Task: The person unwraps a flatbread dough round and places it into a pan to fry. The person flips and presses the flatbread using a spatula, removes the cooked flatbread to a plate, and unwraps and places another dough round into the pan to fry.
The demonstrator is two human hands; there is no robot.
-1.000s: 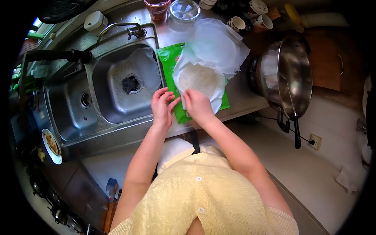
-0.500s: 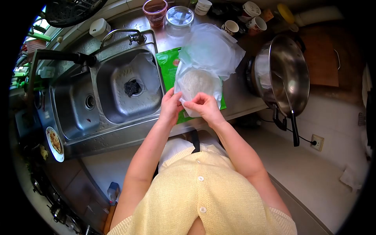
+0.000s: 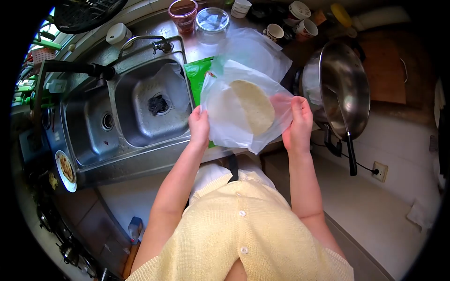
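Observation:
Stretched between my hands is a translucent plastic sheet [image 3: 222, 119], with a pale round flatbread [image 3: 255, 105] lying against it. Part of the flatbread shows bare on the right, while plastic veils its left part. My left hand [image 3: 199, 126] is closed on the sheet's left edge. My right hand [image 3: 299, 122] pinches the right edge, some fingers showing through the film. Beneath and behind lies a green package [image 3: 198, 75], mostly covered. More crumpled clear plastic sheets [image 3: 262, 51] rest on the counter just beyond.
To the left is a double steel sink [image 3: 140, 126] with a dark scrubber [image 3: 158, 105] at its drain. A large steel wok [image 3: 347, 89] with a ladle [image 3: 349, 136] stands right. A glass jar [image 3: 212, 21], a reddish cup [image 3: 183, 16] and several paper cups line the back.
My hands have moved apart, the right one going rightward. The sheet is now spread and raised toward me, and the flatbread's bare surface shows on one side.

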